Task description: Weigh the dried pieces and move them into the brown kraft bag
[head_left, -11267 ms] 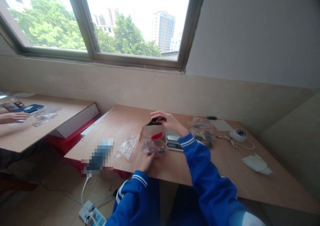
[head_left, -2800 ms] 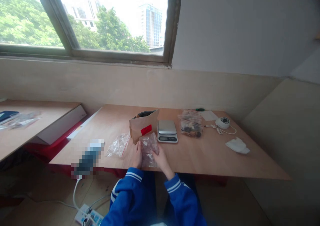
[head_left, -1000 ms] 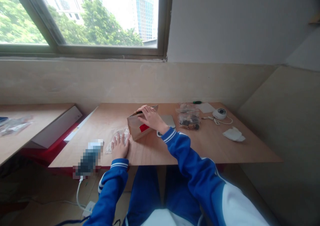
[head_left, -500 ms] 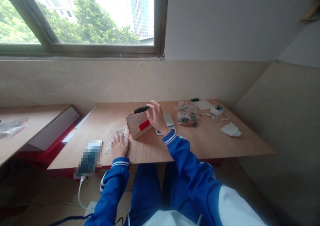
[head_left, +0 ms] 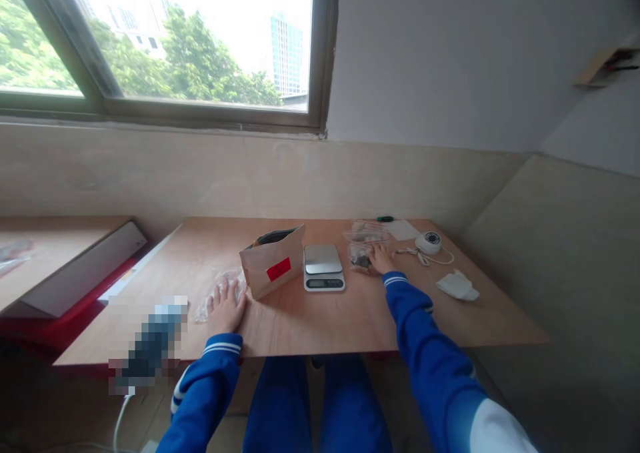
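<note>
My left hand (head_left: 226,307) lies flat with fingers apart on a crumpled clear plastic bag (head_left: 203,311) near the table's front left. Beside it stands a brown paper bag (head_left: 257,276) with a red label, its top gaping and its dark lining showing. To the right of that is a white kitchen scale (head_left: 323,266) with a steel plate and nothing on it. My right hand (head_left: 383,259) reaches over the right edge of a clear zip bag (head_left: 359,258) holding dark and brown pieces. Its fingers are stretched out and touch this bag.
Behind the zip bag lies another clear bag (head_left: 367,229). A green-handled tool (head_left: 385,219), a white paper (head_left: 403,230), a white round device with a cable (head_left: 429,242) and a crumpled white cloth or tissue (head_left: 457,285) are at the right. A blurred-out device (head_left: 153,346) overhangs the left front edge.
My right hand has left the paper bag and moved right, across the scale, to the zip bag. My left hand stays on the plastic bag. The view has shifted slightly.
</note>
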`<state>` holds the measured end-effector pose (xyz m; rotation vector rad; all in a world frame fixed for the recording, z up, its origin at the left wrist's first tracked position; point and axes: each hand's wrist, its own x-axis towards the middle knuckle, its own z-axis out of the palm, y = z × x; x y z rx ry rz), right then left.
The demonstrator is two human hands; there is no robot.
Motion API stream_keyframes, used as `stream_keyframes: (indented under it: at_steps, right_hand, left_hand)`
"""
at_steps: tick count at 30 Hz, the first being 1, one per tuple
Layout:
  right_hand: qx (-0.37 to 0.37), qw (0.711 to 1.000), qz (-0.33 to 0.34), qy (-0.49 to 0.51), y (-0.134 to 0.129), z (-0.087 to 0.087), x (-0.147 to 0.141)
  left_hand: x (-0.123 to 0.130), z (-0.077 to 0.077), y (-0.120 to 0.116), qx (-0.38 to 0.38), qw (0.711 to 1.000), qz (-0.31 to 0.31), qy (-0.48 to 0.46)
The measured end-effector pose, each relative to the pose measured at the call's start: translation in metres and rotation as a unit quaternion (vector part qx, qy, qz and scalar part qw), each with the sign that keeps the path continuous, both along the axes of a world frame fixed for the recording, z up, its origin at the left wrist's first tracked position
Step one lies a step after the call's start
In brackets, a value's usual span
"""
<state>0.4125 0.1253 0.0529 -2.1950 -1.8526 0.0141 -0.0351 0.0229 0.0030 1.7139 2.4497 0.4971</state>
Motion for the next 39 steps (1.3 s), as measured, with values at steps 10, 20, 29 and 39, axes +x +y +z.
stream_keyframes:
  at_steps: [10,20,29,39]
  right_hand:
    - [0.09,0.987,0.016,0.132,-0.074,0.026,0.018]
    - [0.084,0.875,0.103,0.466,-0.182,0.071,-0.117]
    - [0.021,0.816,0.143,0.56,-0.187,0.067,-0.169]
    - [0.089,0.812,0.054,0.575,-0.181,0.068,-0.16]
  left_hand:
    - [0.022,0.025,-0.027,0.288,0.952,0.055,-0.089]
    - [0.173,0.111,-0.087,0.111,0.804,-0.268,-0.519]
    - [0.155,0.108,-0.089,0.078,0.817,-0.196,-0.537]
    - [0.153,0.114,-0.1,0.123,0.822,-0.216,-0.512]
